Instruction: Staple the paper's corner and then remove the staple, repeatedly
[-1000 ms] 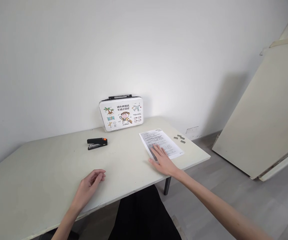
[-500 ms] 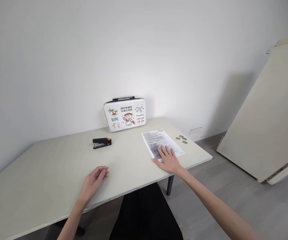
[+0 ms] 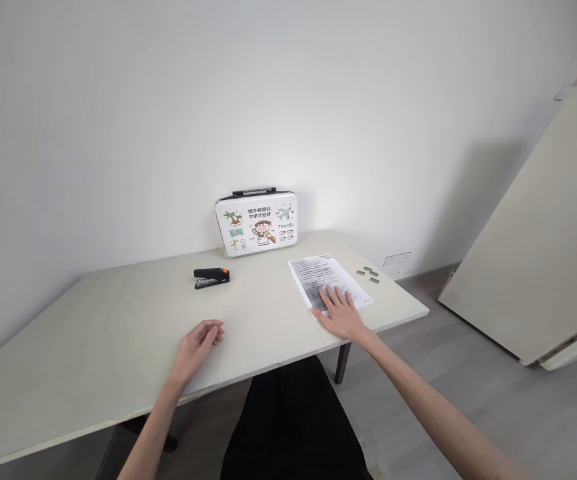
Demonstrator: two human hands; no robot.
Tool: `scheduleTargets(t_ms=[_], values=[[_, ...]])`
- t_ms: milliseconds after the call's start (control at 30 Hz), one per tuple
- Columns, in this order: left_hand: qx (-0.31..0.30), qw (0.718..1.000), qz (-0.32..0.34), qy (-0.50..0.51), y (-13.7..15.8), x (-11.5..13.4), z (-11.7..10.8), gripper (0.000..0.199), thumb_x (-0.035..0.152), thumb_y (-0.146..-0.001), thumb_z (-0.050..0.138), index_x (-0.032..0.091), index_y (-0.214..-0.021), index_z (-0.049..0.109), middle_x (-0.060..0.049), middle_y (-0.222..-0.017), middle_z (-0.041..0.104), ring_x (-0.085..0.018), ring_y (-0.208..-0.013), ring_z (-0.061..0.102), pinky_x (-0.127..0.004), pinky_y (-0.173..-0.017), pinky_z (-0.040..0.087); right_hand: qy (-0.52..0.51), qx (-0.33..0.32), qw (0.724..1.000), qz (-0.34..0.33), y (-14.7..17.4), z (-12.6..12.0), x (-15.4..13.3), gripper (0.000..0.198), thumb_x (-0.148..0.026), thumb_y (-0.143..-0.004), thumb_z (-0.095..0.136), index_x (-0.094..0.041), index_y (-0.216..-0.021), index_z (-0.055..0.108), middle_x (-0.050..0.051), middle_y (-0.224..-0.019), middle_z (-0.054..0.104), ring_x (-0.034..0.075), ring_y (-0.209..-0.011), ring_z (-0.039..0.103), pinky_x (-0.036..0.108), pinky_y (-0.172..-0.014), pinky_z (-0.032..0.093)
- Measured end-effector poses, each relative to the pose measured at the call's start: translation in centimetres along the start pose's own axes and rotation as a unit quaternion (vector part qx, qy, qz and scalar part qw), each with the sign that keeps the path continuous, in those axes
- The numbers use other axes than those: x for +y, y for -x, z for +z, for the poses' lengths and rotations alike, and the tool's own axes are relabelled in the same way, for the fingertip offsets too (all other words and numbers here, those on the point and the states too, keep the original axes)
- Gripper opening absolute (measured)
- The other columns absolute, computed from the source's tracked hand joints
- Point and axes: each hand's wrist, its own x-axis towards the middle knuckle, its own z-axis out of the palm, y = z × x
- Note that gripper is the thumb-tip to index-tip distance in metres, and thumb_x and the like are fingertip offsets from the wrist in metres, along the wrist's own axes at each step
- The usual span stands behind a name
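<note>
Two bare hands rest on a pale table (image 3: pixel 118 333): the right hand (image 3: pixel 341 317) lies flat, fingers spread, pressing the near edge of a printed sheet (image 3: pixel 328 280) at the right, seemingly about to slide or lift it, needing a pinch; the left hand (image 3: pixel 198 341), loosely curled and empty, lies near a black stapler (image 3: pixel 211 277).

Bare table (image 3: pixel 118 333) from left hand (image 3: pixel 197 343) toward 12 o'clock up to stapler (image 3: pixel 211 277); 9 o'clock side wide open. Case (image 3: pixel 257 223) stands against wall at 1 o'clock, blocks the back edge. Right hand (image 3: pixel 341 315) flat on paper (image 3: pixel 323 277); staples (image 3: pixel 369 274) just beside paper at 2 o'clock. Open gap between stapler and paper.
</note>
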Motion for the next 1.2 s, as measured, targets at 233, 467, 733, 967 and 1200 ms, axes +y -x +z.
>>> scheduleTargets(t_ms=[233,467,733,967,1200], values=[[-0.011,1.0,0.009,-0.014,-0.1,-1.0,-0.1,0.045,0.063,-0.091,0.058,0.021,-0.104,0.069,-0.006,-0.092,0.073,-0.022,-0.084,0.068,-0.034,-0.084,0.055,0.013,-0.008,1.0,-0.019,0.5,-0.1,-0.1,0.106,-0.09,-0.089,0.015,-0.02,-0.168,0.015,0.003,-0.174,-0.004,0.033,-0.16,-0.008,0.055,-0.128,-0.006],[-0.01,1.0,0.011,-0.015,-0.3,-1.5,-0.1,0.045,0.062,-0.091,0.057,0.021,-0.104,0.069,-0.007,-0.095,0.073,-0.022,-0.086,0.069,-0.035,-0.084,0.056,0.019,-0.013,0.999,-0.022,1.1,-0.3,-0.4,0.103,-0.089,-0.09,0.012,-0.021,-0.168,0.014,0.0,-0.173,-0.005,0.031,-0.16,-0.009,0.054,-0.129,-0.005],[-0.007,1.0,0.009,-0.015,-0.3,-1.6,0.0,0.048,0.065,-0.09,0.056,0.021,-0.104,0.068,-0.007,-0.095,0.073,-0.022,-0.086,0.07,-0.036,-0.084,0.057,0.015,-0.011,1.0,-0.017,1.3,0.0,-0.8,0.096,-0.082,-0.095,0.008,-0.021,-0.168,0.016,0.002,-0.174,-0.003,0.029,-0.161,-0.006,0.055,-0.129,-0.003],[0.004,1.0,0.008,-0.018,-0.3,-1.6,0.1,0.048,0.065,-0.089,0.056,0.02,-0.103,0.068,-0.007,-0.093,0.073,-0.022,-0.085,0.07,-0.036,-0.085,0.057,0.014,-0.003,1.0,-0.016,1.5,0.5,-1.6,0.091,-0.079,-0.098,0.01,-0.021,-0.168,0.019,0.003,-0.174,0.001,0.031,-0.161,-0.004,0.057,-0.129,-0.001],[0.007,0.999,0.007,-0.031,0.2,-1.2,0.2,0.045,0.062,-0.091,0.055,0.021,-0.105,0.067,-0.006,-0.092,0.074,-0.022,-0.086,0.072,-0.036,-0.086,0.058,-0.002,0.006,0.998,-0.066,4.4,0.2,-4.8,0.081,-0.072,-0.102,0.009,-0.025,-0.167,0.025,-0.001,-0.174,0.004,0.029,-0.161,0.0,0.054,-0.13,0.004]])
